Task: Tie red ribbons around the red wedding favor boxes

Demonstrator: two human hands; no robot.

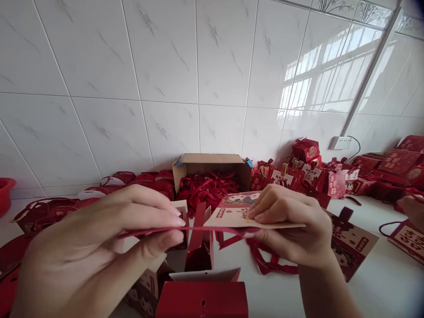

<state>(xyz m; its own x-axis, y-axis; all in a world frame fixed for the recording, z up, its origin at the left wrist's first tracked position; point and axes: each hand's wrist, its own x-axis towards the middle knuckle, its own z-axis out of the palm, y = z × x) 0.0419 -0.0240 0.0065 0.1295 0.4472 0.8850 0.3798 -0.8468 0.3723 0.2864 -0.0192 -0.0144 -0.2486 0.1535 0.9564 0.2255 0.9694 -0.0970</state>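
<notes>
My left hand (79, 251) pinches one end of a thin red ribbon (197, 228) between thumb and fingers. The ribbon runs straight across to my right hand (293, 221). That hand has its fingers on top and thumb beneath a flat cream-and-red printed card (228, 213), gripping it together with the ribbon. Below the hands stands a red folded paper gift box (202, 298) with a small hole in its front and a raised white-lined flap. Behind it, between the hands, is another red box (199, 251), partly hidden. A loop of red ribbon (273, 265) lies beneath my right hand.
An open cardboard carton (212, 158) full of red ribbons (208, 185) stands against the tiled wall. Finished-looking red gift boxes (306, 150) are piled at right. Another printed card (356, 240) lies right of my wrist. Another person's hand (412, 207) shows at the right edge.
</notes>
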